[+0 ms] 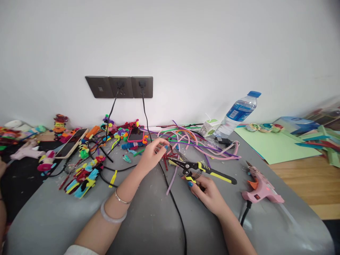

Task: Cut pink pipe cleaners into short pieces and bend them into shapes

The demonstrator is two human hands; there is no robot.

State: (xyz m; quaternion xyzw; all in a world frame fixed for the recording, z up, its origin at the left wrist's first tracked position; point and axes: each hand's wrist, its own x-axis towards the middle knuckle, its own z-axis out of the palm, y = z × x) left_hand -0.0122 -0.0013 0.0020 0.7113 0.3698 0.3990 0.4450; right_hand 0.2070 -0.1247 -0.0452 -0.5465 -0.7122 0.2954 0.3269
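My left hand (154,153) is closed, thumb and finger pinched on a dark red pipe cleaner (171,150) above the grey table (148,226). In my right hand (208,196) is a pair of wire-cutting pliers (212,172) with black and yellow handles and a spring between them. The jaws are apart and point left, close to the fingertips of my left hand. Several short dark red pieces lie below the jaws. Behind them spreads a loose heap of pink and purple pipe cleaners (196,143).
A pink glue gun (261,191) stands at right; a water bottle (237,111) leans by the wall. A black cable (175,203) crosses the table's middle. Colourful pipe-cleaner figures (85,177) and a phone (72,143) lie left. Another person's arm (2,170) shows at the left edge.
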